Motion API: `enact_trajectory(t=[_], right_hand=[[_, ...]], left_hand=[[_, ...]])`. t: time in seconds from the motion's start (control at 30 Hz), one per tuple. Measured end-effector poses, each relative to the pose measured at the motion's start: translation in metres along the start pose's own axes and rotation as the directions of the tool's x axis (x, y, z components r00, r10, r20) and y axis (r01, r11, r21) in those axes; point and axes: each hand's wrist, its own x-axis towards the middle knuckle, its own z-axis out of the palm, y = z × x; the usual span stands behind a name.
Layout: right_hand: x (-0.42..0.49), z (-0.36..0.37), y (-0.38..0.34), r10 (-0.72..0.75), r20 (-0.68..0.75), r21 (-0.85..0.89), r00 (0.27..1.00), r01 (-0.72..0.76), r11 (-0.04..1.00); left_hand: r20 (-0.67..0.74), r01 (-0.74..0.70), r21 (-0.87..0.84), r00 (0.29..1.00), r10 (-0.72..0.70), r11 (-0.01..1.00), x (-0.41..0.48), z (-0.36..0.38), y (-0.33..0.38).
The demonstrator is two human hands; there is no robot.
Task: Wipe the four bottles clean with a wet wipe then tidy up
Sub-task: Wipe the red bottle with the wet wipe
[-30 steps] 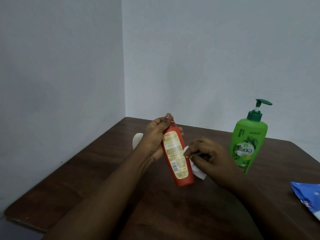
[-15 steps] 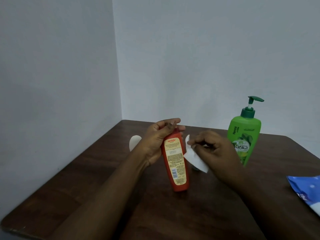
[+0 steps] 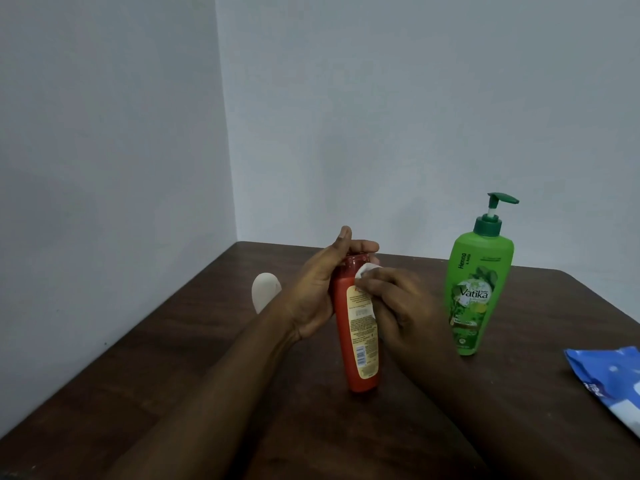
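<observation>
Red plastic bottle (image 3: 358,341), slim, glossy, cream back label, upright on dark wood-grain bench (image 3: 173,341); gripped near cap by left hand (image 3: 318,289). White wet wipe (image 3: 364,270), crumpled, pinched in right hand (image 3: 398,303) against bottle's shoulder. Right of right hand: green Vatika pump bottle (image 3: 476,289); farther right, blue wipes pack (image 3: 613,379). Behind left wrist: pale rounded bottle (image 3: 265,292), partly hidden.

1. A dark brown wooden surface (image 3: 194,341) fills the corner between two pale walls.
2. A tall green plastic pump bottle (image 3: 476,292) stands upright on it towards the right.
3. A blue and white soft plastic packet (image 3: 609,379) lies flat at the right edge.
4. A pale rounded object (image 3: 265,294) sits near the left wall, partly hidden.
5. A red plastic bottle (image 3: 360,344) rests its base on the wood.
</observation>
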Motion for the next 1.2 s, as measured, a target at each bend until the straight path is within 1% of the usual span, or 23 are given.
enact_trajectory(t=[0.17,0.27,0.33,0.47,0.57,0.7,0.8,0.93,1.07,1.2], right_hand=[[-0.002,0.003,0.001,-0.136,0.116,-0.032,0.984,0.140,0.990],[-0.002,0.003,-0.004,-0.191,0.160,-0.028,0.968,0.198,0.980],[-0.002,0.004,-0.009,-0.225,0.164,-0.016,0.961,0.230,0.973],[-0.003,0.005,-0.010,-0.229,0.167,0.027,0.959,0.228,0.973],[-0.004,0.005,-0.007,-0.240,0.186,-0.012,0.953,0.247,0.969],[-0.003,0.002,-0.007,-0.243,0.175,-0.044,0.954,0.254,0.966],[-0.002,0.002,-0.011,-0.266,0.187,-0.043,0.946,0.278,0.960],[0.000,-0.001,-0.016,-0.254,0.210,0.000,0.944,0.260,0.966],[-0.002,-0.004,-0.022,-0.269,0.260,0.074,0.927,0.259,0.963],[-0.002,-0.010,-0.023,-0.292,0.277,0.149,0.915,0.260,0.954]], left_hand=[[0.047,-0.007,-0.104,0.999,0.012,0.995,-0.001,-0.003,0.000],[0.120,-0.024,-0.137,0.992,0.041,0.990,0.000,-0.006,-0.002],[0.176,-0.012,-0.142,0.984,0.038,0.990,0.000,-0.006,-0.001],[0.241,-0.026,-0.109,0.969,0.052,0.994,0.001,-0.007,-0.005],[0.234,-0.028,-0.172,0.970,0.068,0.985,0.002,-0.008,-0.008],[0.244,0.012,-0.222,0.969,0.043,0.975,0.002,-0.012,-0.004],[0.209,0.031,-0.214,0.978,0.014,0.976,0.002,-0.012,-0.004],[0.144,0.024,-0.240,0.989,0.011,0.970,0.003,-0.014,-0.005],[0.025,-0.039,-0.368,0.998,0.052,0.929,0.006,-0.022,-0.002],[-0.078,-0.119,-0.474,0.993,0.093,0.873,0.009,-0.030,0.003]])
